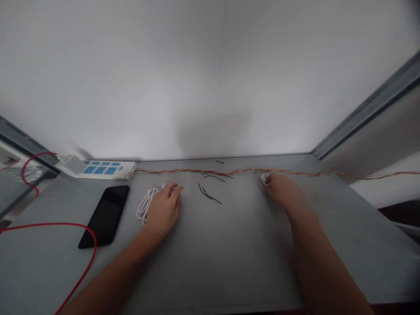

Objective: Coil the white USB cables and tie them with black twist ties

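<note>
White cord coil sits at the left hand, whose grip on it can't be told, while the right hand pinches a small white piece near the bench back edge, black wire snips lying between them.

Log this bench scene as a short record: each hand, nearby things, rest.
left: left hand on a coiled white cable
right: right hand touching a small white object
between hands: short black wire pieces
behind hands: twisted orange-and-yellow wire along the back of the grey tabletop
rest: power strip with blue sockets; black smartphone; red cable
</note>
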### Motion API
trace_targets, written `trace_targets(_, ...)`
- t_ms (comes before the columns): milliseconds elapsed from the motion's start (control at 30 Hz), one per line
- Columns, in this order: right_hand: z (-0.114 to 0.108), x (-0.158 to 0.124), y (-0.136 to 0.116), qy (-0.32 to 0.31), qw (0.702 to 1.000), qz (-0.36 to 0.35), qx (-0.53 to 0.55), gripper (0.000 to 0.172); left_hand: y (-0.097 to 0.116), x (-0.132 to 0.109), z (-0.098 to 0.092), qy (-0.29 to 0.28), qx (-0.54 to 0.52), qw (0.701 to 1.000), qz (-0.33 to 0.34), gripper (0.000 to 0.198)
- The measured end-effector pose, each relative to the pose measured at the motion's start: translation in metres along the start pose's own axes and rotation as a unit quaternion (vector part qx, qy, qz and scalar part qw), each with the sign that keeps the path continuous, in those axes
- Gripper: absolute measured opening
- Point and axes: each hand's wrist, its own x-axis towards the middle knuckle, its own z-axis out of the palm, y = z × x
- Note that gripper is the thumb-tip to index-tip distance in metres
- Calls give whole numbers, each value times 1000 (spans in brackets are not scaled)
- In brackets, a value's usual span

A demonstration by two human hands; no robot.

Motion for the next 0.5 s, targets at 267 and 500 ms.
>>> trace_targets(267, -3, -7, -32, 46, 961, -142, 234, 13, -2, -1, -10, 56, -42, 998, -8, 20)
trace_targets(500, 21, -50, -90, -141, 755, -267, 582, 19, 45, -8, -7, -150, -580, 784, -159, 47)
